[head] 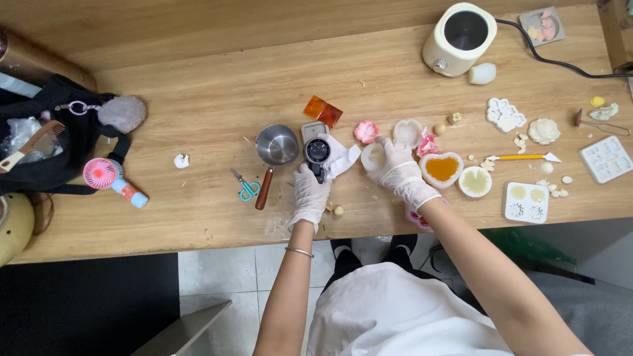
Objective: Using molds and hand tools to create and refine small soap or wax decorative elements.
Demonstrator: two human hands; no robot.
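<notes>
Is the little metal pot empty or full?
Empty. The little metal pot stands upright beside the left hand, and only its bare shiny bottom shows inside.

**Wooden worktop and its scatter**

The light wooden worktop (211, 99) bears a small steel saucepan (277, 145), teal scissors (247, 188), an orange square (322, 110), a cream electric pot (459, 38), a heart-shaped mould (441, 170), white silicone moulds (605, 159), a black bag (56, 142) and a pink handheld fan (109, 178).

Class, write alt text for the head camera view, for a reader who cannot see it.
Seen from above, a person's gloved left hand holds a small black device while the gloved right hand grips a pale round mould over a wooden table. Silicone moulds, a small saucepan and scissors lie around.
</notes>
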